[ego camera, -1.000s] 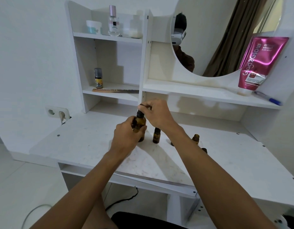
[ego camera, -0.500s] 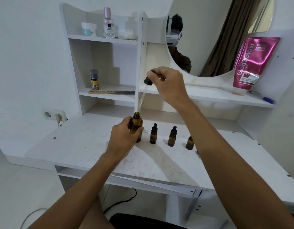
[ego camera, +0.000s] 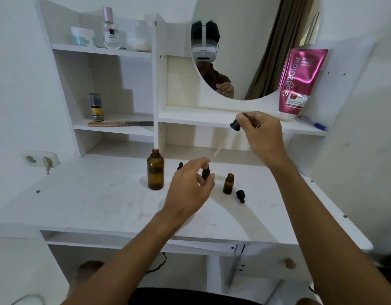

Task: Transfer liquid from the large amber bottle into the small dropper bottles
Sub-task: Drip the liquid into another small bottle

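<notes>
The large amber bottle (ego camera: 155,170) stands uncapped on the white desk (ego camera: 91,201). My right hand (ego camera: 259,134) pinches the black bulb of its dropper (ego camera: 235,125), and the glass tube slants down to the left in the air. My left hand (ego camera: 190,188) hovers with loosely spread fingers over two capped small dropper bottles: one (ego camera: 205,172) shows between the fingers, the other's cap (ego camera: 180,166) peeks out beside the hand. An uncapped small amber bottle (ego camera: 228,184) stands to the right, with a black dropper cap (ego camera: 240,195) lying beside it.
White shelves rise behind the desk. They hold a comb (ego camera: 121,123), a small spray bottle (ego camera: 96,107), a perfume bottle (ego camera: 111,29), a jar (ego camera: 82,36), a pink pouch (ego camera: 300,81) and a pen (ego camera: 315,124). A round mirror (ego camera: 251,40) hangs above. A wall socket (ego camera: 39,160) sits at left.
My left hand has let go of the large bottle and moved right over the small bottles. My right hand carried the dropper rightwards, away from the large bottle.
</notes>
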